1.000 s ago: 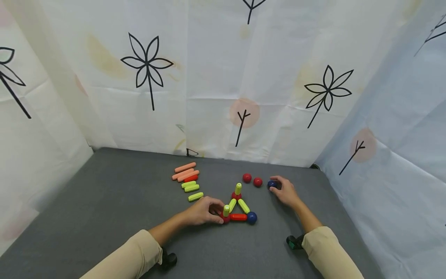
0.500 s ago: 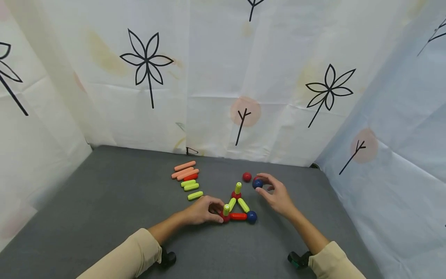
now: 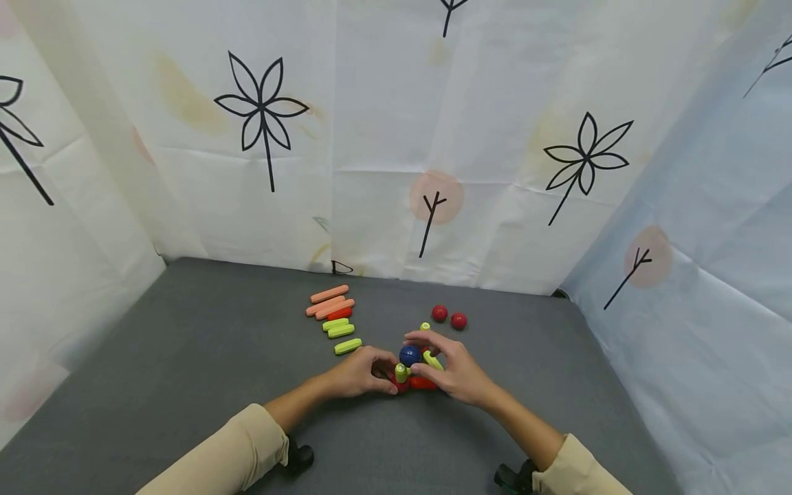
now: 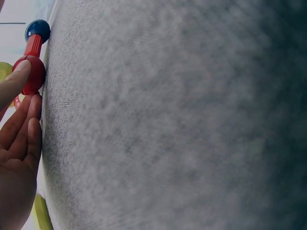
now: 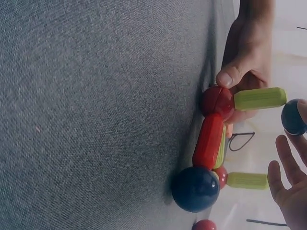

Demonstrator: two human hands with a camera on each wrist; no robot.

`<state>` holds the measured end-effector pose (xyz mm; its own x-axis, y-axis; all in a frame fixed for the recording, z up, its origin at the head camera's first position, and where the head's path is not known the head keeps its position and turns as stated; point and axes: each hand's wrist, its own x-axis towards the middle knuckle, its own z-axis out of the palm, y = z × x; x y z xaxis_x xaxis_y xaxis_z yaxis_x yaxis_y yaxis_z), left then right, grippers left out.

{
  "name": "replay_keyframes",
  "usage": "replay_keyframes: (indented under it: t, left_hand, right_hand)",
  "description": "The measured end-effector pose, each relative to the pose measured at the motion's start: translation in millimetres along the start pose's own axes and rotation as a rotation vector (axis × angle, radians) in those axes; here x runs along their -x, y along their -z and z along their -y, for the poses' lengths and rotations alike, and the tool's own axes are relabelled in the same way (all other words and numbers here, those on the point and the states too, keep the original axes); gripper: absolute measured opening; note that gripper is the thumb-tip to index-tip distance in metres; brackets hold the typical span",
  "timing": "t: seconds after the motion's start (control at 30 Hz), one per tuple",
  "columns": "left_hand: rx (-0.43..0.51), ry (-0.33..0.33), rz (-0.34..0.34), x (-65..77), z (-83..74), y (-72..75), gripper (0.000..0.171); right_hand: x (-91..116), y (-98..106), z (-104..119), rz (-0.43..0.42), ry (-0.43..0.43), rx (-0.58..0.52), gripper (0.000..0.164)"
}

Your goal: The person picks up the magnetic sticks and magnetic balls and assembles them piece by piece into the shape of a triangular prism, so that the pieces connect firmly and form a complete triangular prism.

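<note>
A small triangle of toy rods and balls lies on the grey table. My left hand (image 3: 361, 371) grips the red ball (image 5: 217, 101) at its near left corner. From that ball a yellow-green rod (image 5: 261, 98) stands upright, and a red rod (image 5: 207, 141) runs to a blue corner ball (image 5: 195, 189). My right hand (image 3: 460, 371) pinches another blue ball (image 3: 409, 355) between thumb and fingers, right at the upright rod's top end. A second upright yellow-green rod (image 5: 247, 180) rises from the far corner's red ball. In the head view my right hand hides the blue corner ball.
Two loose red balls, one on the left (image 3: 439, 313) and one on the right (image 3: 458, 321), lie behind the triangle. To the left are several orange rods (image 3: 328, 294), a red rod (image 3: 339, 314) and yellow-green rods (image 3: 348, 346). A printed white cloth (image 3: 371, 137) hangs along the table's back edge.
My right hand has carried the blue ball from beside the loose red balls, leftward and nearer, to the upright rod's top. My left hand has stayed on its red ball.
</note>
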<state>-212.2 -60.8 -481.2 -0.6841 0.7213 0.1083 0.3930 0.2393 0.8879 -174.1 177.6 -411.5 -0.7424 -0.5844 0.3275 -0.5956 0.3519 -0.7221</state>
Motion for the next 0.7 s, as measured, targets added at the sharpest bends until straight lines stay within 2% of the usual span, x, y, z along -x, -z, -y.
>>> replay_keyframes:
  t: [0.2,0.53,0.7]
  left_hand:
    - [0.008,-0.019,0.004,-0.1,0.3,0.2,0.024]
    - [-0.03,-0.01,-0.001,-0.8,-1.3,-0.5,0.029]
    - [-0.035,0.005,0.003,-0.9,-0.4,-0.9,0.024]
  right_hand:
    - [-0.7,-1.7,3.4,0.006,0.005,0.005,0.041]
    - [-2.6,-1.3,8.9,0.079,0.042,-0.008,0.042]
    - [-1.4,2.6,7.7,0.073,0.002,-0.002,0.041]
